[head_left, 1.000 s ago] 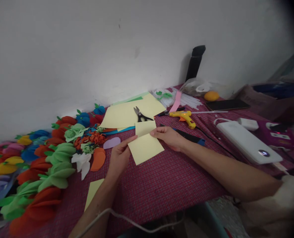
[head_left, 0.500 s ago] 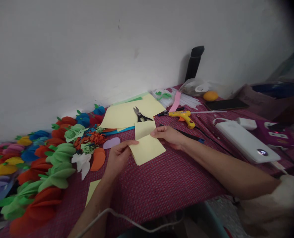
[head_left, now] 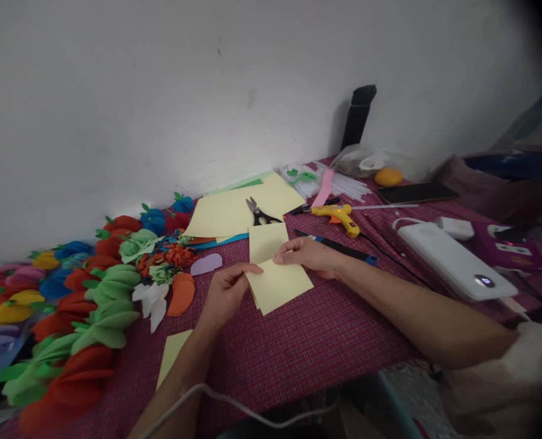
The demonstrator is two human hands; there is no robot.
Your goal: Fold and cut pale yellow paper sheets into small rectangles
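Between my hands are pale yellow paper pieces point(head_left: 282, 288), squarish and lying one over another at an angle. My left hand point(head_left: 227, 291) pinches their left corner between thumb and fingers. At the upper edge my right hand point(head_left: 305, 255) is closed on the same pieces, thumb on top. Another pale yellow piece point(head_left: 267, 239) shows just beyond them; whether it is held or lies on the table I cannot tell. Black-handled scissors point(head_left: 260, 213) rest behind it on large yellow sheets point(head_left: 220, 210). A further yellow piece point(head_left: 172, 353) lies partly under my left forearm.
Colourful paper or felt pumpkin-like shapes point(head_left: 110, 286) crowd the left side. Orange point(head_left: 180, 296) and lilac cut-outs point(head_left: 206, 263) lie near my left hand. To the right are a yellow glue gun point(head_left: 339, 218), a black-bladed tool point(head_left: 337, 245) and a white power bank point(head_left: 456, 262). A white cable point(head_left: 234, 402) crosses in front.
The held yellow pieces have shifted slightly right and toward me. My left hand has moved right with them, and my right hand has slid a little left along their upper edge.
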